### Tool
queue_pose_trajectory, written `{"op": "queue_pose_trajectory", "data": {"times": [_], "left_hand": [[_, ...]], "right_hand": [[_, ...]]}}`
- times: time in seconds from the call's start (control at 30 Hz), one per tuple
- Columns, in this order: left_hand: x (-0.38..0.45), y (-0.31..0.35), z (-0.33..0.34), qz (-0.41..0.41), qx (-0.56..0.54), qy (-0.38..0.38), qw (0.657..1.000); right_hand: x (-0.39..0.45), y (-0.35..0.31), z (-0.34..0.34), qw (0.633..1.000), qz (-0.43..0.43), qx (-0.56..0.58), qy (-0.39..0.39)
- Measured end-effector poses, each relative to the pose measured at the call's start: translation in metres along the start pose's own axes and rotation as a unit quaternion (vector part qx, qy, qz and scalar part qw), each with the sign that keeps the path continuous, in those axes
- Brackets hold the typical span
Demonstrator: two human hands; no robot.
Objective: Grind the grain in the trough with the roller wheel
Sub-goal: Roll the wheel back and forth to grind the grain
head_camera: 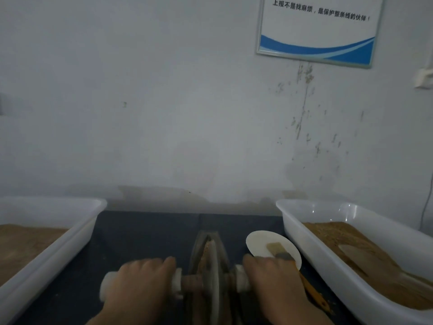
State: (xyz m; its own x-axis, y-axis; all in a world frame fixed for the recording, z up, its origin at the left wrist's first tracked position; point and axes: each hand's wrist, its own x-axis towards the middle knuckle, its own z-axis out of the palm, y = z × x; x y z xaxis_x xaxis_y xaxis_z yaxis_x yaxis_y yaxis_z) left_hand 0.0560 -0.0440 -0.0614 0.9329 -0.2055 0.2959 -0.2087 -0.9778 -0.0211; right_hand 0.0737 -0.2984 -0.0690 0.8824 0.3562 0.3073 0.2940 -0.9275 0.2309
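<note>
A dark boat-shaped trough [221, 249] lies on the dark mat at the bottom centre, pointing away from me, with brownish grain [207, 250] in its groove. The grey roller wheel [212, 277] stands upright in the groove on a wooden axle with white handle ends [106, 286]. My left hand [140, 277] grips the left handle. My right hand [269, 275] grips the right handle, which it mostly hides. The near end of the trough is hidden behind the wheel and my arms.
A white tub [77, 228] with brown meal stands at the left, and a white tub [311, 233] with brown grain and a scoop [351, 252] at the right. A white dish [262, 242] holding a yellow-handled brush [281, 252] lies right of the trough. The grey wall [187, 113] rises close behind.
</note>
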Motion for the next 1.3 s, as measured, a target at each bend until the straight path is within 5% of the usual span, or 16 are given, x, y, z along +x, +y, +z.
{"op": "queue_pose_trajectory", "data": {"times": [0.23, 0.4, 0.57, 0.77, 1.0, 1.13, 1.3], "left_hand": [[0.006, 0.005, -0.005, -0.001, 0.007, 0.038, 0.999], [-0.034, 0.004, -0.018, -0.030, -0.076, -0.101, 0.992], [-0.056, 0.006, -0.033, -0.042, -0.055, -0.150, 0.986], [-0.010, 0.005, -0.006, -0.018, 0.061, 0.037, 0.997], [0.020, 0.001, 0.002, -0.032, 0.069, 0.043, 0.996], [-0.030, 0.006, -0.012, 0.003, 0.044, 0.014, 0.999], [-0.065, 0.010, -0.034, 0.062, 0.090, 0.047, 0.993]], "right_hand": [[0.003, -0.009, -0.038, 0.996, 0.009, -0.018, 0.082], [-0.045, -0.022, -0.044, 0.994, -0.006, -0.015, 0.109], [-0.063, -0.023, -0.045, 0.985, -0.028, -0.043, 0.162], [-0.009, -0.007, -0.019, 0.997, 0.013, -0.053, 0.061], [0.021, -0.005, -0.015, 0.997, 0.033, -0.021, 0.072], [-0.034, -0.012, -0.026, 0.993, -0.037, 0.020, 0.111], [-0.067, -0.009, -0.037, 0.995, 0.025, 0.033, -0.091]]}}
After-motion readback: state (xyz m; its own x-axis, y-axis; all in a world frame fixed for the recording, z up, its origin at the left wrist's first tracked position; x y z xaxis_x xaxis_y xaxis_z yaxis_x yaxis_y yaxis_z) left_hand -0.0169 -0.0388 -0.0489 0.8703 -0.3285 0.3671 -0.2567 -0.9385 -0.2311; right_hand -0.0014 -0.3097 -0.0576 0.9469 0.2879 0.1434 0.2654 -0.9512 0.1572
